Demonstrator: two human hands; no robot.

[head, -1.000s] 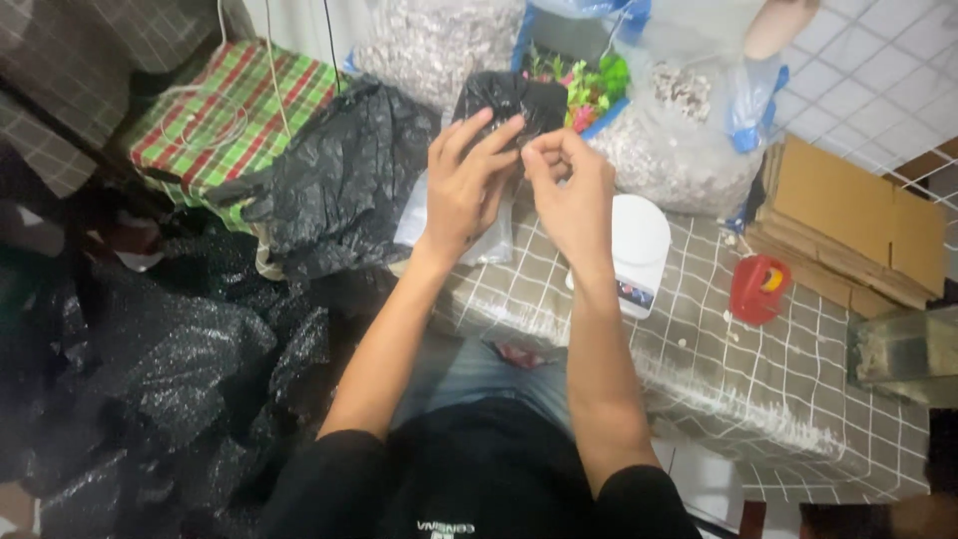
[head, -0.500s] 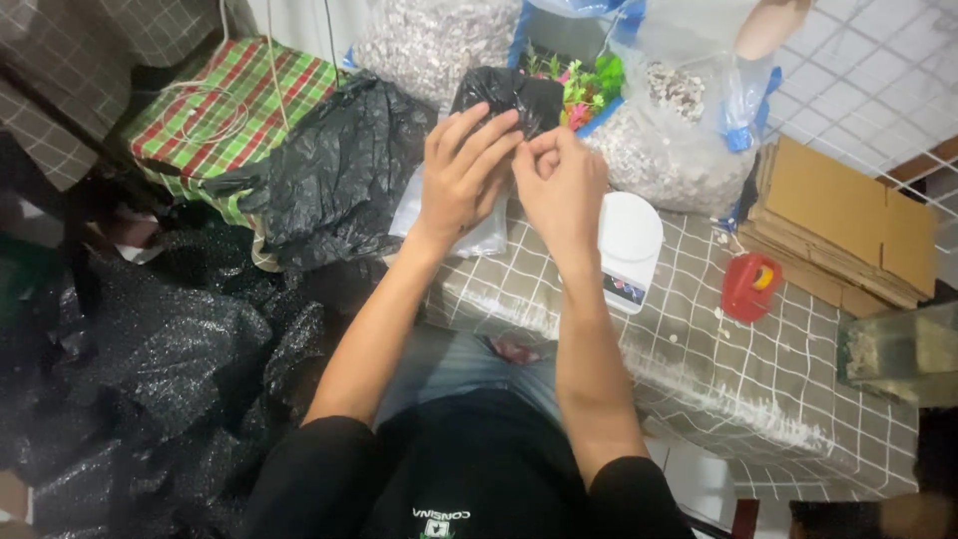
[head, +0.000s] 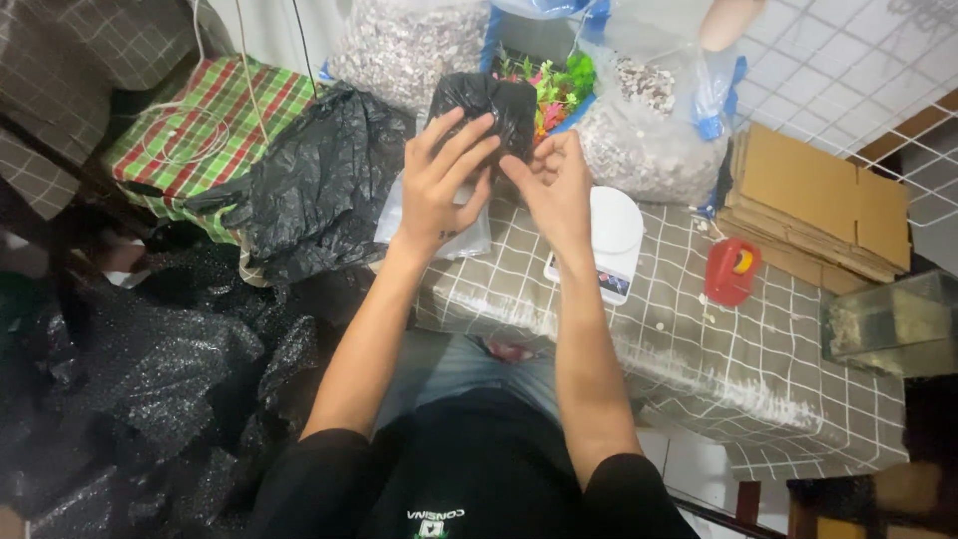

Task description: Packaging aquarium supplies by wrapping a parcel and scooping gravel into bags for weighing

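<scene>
Nearest the camera, two bare forearms are stretched away from a black shirt over the counter, which is covered by a grey cloth with a white grid. At 9 o'clock of the arms, crumpled black plastic sheeting is piled, with a larger black bag beyond it. The left hand is wrapped around the near face of a small black plastic pouch, its grip closed with the fingers spread across the pouch. The right hand is held just beside it at 3 o'clock, its fingertips pinched at the pouch's lower edge. The pouch is held raised above the counter's far side. Under the right wrist a white scale is seen, and at 3 o'clock of it a small red container. Farther off, clear bags of pale gravel and flattened cardboard are stacked.
</scene>
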